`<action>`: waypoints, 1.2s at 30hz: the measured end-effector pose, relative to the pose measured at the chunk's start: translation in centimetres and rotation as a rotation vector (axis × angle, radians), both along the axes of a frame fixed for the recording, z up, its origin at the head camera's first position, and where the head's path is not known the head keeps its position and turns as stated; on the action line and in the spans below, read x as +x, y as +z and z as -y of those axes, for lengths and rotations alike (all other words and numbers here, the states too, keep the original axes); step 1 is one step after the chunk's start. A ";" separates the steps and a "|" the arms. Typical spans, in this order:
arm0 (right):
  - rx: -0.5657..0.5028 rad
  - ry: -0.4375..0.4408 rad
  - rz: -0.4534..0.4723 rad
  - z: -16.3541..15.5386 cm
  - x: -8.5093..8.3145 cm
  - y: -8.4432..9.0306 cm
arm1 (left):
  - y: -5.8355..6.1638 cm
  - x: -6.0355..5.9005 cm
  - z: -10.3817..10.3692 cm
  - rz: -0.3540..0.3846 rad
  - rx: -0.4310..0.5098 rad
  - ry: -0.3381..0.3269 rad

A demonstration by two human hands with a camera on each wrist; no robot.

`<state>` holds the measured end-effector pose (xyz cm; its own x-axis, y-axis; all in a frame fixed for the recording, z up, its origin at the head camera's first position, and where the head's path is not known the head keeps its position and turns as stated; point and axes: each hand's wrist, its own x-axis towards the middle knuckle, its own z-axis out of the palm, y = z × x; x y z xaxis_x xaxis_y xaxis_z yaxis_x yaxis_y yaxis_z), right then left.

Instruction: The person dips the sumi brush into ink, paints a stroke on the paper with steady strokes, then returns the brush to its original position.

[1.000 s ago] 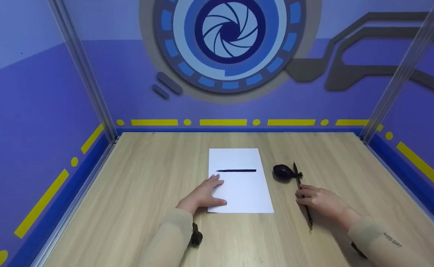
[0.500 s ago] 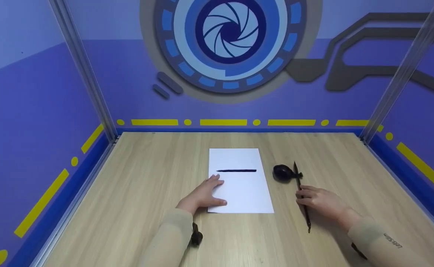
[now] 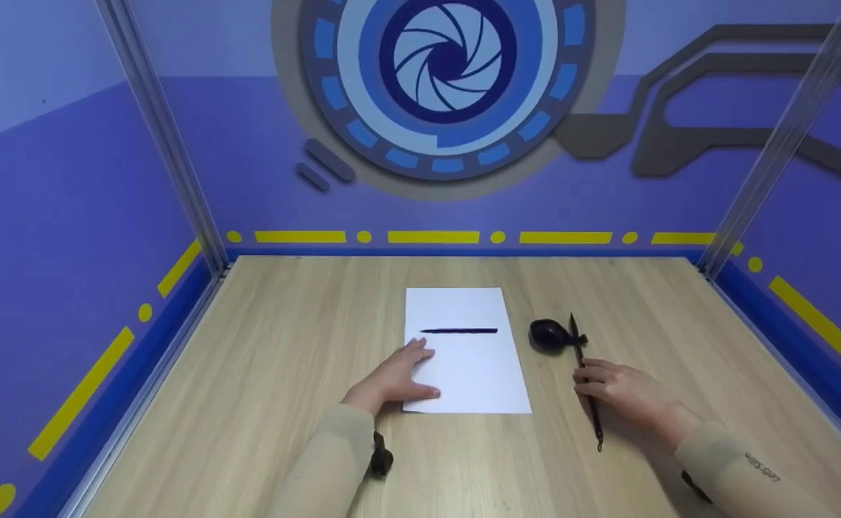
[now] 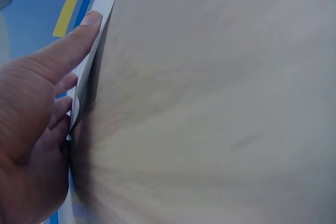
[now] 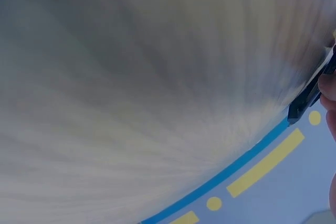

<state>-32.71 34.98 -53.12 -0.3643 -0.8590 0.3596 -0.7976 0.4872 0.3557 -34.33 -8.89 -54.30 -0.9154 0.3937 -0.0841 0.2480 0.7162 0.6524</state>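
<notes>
A white sheet of paper (image 3: 474,378) lies mid-table. My left hand (image 3: 391,375) rests on its left edge, fingers and thumb spread; in the left wrist view the sheet's edge (image 4: 80,109) curls up slightly beside the thumb. Across the upper half of the sheet runs a slim black bar (image 3: 459,331), pointed at its left end. To the right, my right hand (image 3: 625,391) pinches a thin dark writing brush (image 3: 593,419) with a small loop at its near end. The brush's pointed tip lies over the stubby neck of a small round black dish (image 3: 548,336).
The wooden table (image 3: 283,324) is bounded by blue-purple panels (image 3: 53,288) at left, back and right. Metal posts (image 3: 165,129) rise at the two back corners. A black wrist strap piece (image 3: 381,456) hangs under the left sleeve.
The brush's near end has swung slightly left and toward me since a second ago. The left hand, paper and dish have stayed in place.
</notes>
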 end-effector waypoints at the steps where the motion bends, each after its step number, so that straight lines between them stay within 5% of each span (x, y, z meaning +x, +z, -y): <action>1: -0.004 0.002 -0.010 0.0 0.0 0.0 | 0.0 0.0 0.0 0.000 0.000 -0.001; 19: -0.145 -0.032 -0.043 0.7 -0.3 0.8 | -0.1 0.1 0.1 -0.002 0.032 0.000; 26: -0.297 -0.011 -0.074 2.2 -0.9 1.1 | 0.0 0.2 0.3 0.008 0.051 0.010; 36: -0.543 -0.108 -0.038 6.1 -1.8 3.1 | 0.2 0.1 0.4 0.042 0.129 0.086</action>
